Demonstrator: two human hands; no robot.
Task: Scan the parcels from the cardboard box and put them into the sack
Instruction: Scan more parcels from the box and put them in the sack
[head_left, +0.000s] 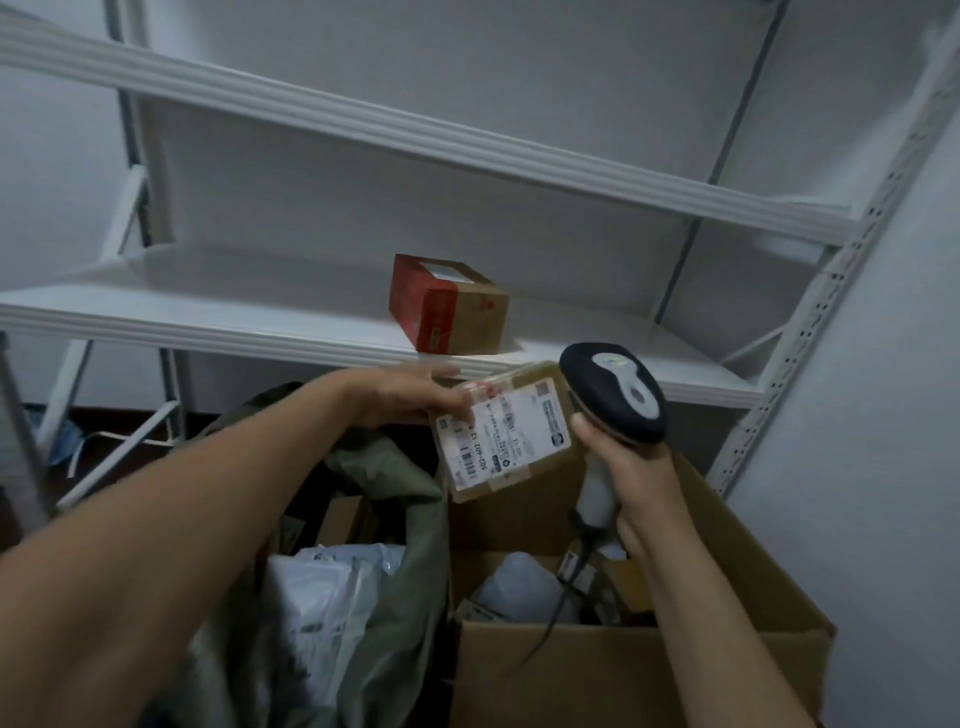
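Left hand: the left hand (410, 397) pinches the top left edge of a small brown cardboard parcel with a white label (501, 431). The thumb lies on the label.
Parcel: it is held up in the air, tilted, label facing up. It is above the spot where the sack and the box meet.
Right hand: the right hand (628, 483) has its fingers curled round the white handle of a dark blue and grey scanner (615, 392).
Scanner: its head is just beside the parcel's right edge. Its dark cable (561, 608) hangs down into the box.
Box: the big brown open cardboard box (623, 665) is low on the right. A white plastic bag parcel (519, 582) and other small parcels lie inside.
Sack: the soft green sack (410, 519) stands open, touching the box's left side. White plastic parcels (322, 587) lie in it.
Shelf: a red and brown box (447, 304) sits on the white metal shelf (260, 312) behind.
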